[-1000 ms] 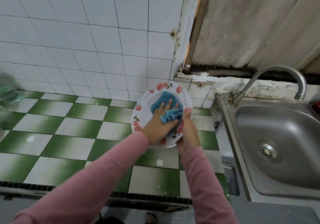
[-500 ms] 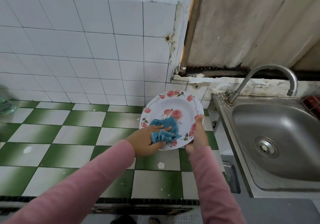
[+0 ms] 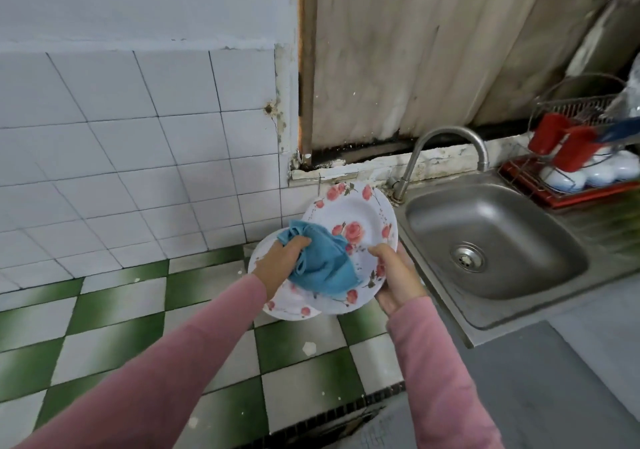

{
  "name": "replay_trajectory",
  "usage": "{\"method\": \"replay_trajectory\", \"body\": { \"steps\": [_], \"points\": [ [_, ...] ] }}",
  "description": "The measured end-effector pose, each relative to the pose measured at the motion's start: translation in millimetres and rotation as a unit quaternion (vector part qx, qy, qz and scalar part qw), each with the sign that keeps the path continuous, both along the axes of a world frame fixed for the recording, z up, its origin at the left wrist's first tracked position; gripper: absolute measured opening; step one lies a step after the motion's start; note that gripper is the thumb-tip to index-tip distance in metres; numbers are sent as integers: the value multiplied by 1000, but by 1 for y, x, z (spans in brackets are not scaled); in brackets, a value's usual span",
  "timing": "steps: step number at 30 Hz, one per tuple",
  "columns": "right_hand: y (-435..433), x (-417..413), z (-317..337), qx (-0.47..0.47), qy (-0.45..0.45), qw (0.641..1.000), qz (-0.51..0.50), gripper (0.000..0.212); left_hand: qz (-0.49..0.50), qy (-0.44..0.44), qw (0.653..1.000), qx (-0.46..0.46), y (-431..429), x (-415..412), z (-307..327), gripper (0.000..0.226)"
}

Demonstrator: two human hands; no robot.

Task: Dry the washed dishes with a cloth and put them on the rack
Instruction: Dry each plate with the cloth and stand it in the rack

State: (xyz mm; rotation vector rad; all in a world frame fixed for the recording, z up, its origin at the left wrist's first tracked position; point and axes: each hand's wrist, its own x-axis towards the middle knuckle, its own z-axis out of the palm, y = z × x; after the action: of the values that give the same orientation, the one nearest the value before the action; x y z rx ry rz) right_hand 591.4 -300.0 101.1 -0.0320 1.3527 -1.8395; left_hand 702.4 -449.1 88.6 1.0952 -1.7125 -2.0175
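A white plate with pink roses (image 3: 356, 226) is tilted up over the counter, just left of the sink. My right hand (image 3: 394, 275) grips its lower right rim, thumb on the face. My left hand (image 3: 280, 258) holds a bunched blue cloth (image 3: 322, 265) against the plate's lower left part. A second rose plate (image 3: 287, 301) lies flat on the counter beneath, mostly hidden by my left hand and the cloth. The dish rack (image 3: 571, 171) stands at the far right, beyond the sink.
A steel sink (image 3: 491, 240) with a curved tap (image 3: 446, 136) lies to the right. The rack holds red cups (image 3: 561, 140) and white bowls (image 3: 588, 174) over a red tray. Green and white checked counter tiles (image 3: 114, 310) stretch left, with white wall tiles behind.
The view has swung right, bringing the rack into sight. The plate has lifted off the stack, showing a second plate under it. The cloth has moved to the plate's lower left.
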Motion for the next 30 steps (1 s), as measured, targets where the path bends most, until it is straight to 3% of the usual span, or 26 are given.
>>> {"method": "replay_trajectory", "body": {
  "steps": [3,5,10,19,25,30],
  "points": [
    [26,-3,22,53,84,994,-44,24,-11,55,991,120,11,-15,8,22],
    [50,-3,30,73,131,986,-77,26,-49,81,984,152,22,-26,11,30],
    [122,5,45,85,180,961,-193,30,-151,89,967,185,79,-66,31,26],
    [237,-8,74,141,246,889,-360,28,-341,82,919,179,209,-151,63,46],
    [320,-52,89,148,299,845,-418,30,-364,86,889,264,290,-208,77,54],
    [386,-120,108,169,346,820,-423,28,-349,111,887,282,353,-279,92,50]
  ]
}}
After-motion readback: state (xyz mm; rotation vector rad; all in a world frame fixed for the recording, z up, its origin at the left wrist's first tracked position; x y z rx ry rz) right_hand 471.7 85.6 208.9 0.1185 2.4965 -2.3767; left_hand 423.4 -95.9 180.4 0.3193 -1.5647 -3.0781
